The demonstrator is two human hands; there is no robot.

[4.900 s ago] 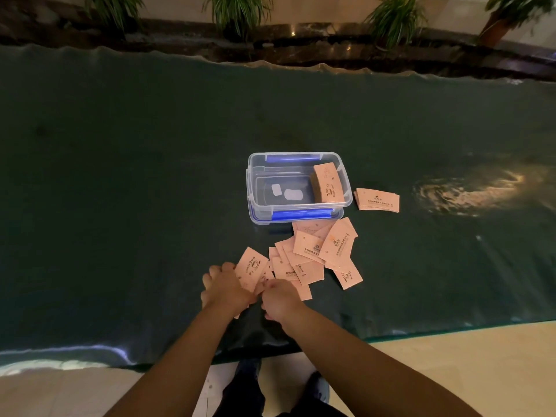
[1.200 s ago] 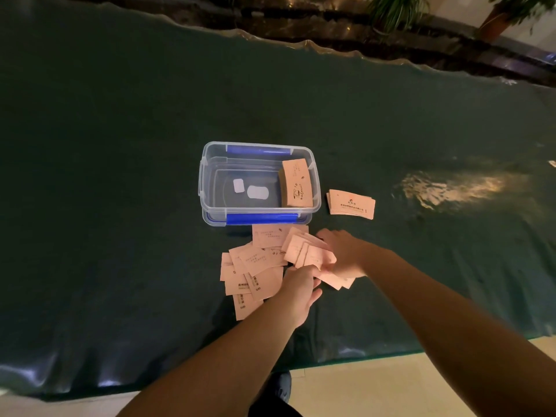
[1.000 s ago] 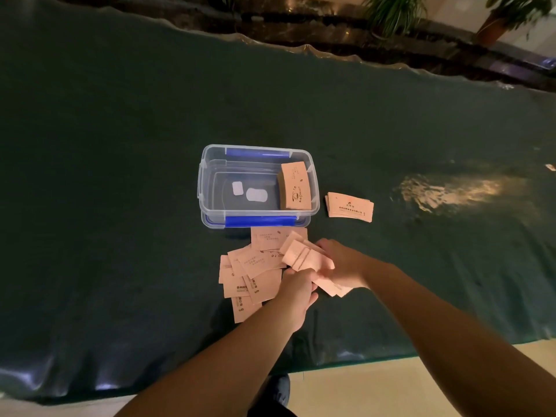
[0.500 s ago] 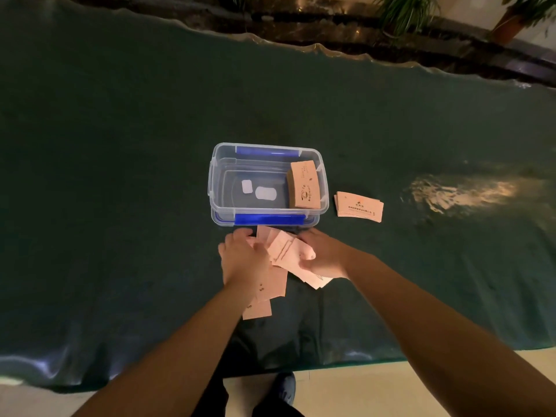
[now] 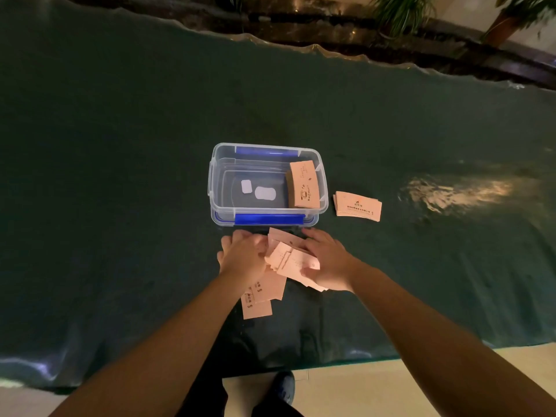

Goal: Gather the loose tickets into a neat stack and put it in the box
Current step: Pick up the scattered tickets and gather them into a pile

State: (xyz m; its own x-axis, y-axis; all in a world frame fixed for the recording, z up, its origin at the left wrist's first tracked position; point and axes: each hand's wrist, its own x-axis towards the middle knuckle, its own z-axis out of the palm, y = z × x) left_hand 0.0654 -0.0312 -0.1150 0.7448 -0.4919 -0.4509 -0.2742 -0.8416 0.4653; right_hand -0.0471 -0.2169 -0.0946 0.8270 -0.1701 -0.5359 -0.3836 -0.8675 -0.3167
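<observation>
A clear plastic box (image 5: 216, 188) with blue clips stands mid-table; a neat pink ticket stack (image 5: 303, 185) leans inside at its right end. Just in front of the box, my right hand (image 5: 328, 260) grips a fanned bunch of pink tickets (image 5: 293, 260). My left hand (image 5: 243, 254) lies palm down on the loose tickets beside it, fingers touching the bunch. A few loose tickets (image 5: 261, 299) stick out from under my left wrist. Another neat stack (image 5: 357, 206) lies flat on the cloth to the right of the box.
A dark green cloth (image 5: 120, 176) covers the table; its near edge hangs just above my shoes (image 5: 284, 386). A bright light glare (image 5: 457, 192) shows at the right. Potted plants (image 5: 400, 10) and a dark ledge line the far side.
My left hand has moved from the near side up onto the scattered tickets. The spread pile has been drawn together toward the bunch in my right hand, close in front of the box.
</observation>
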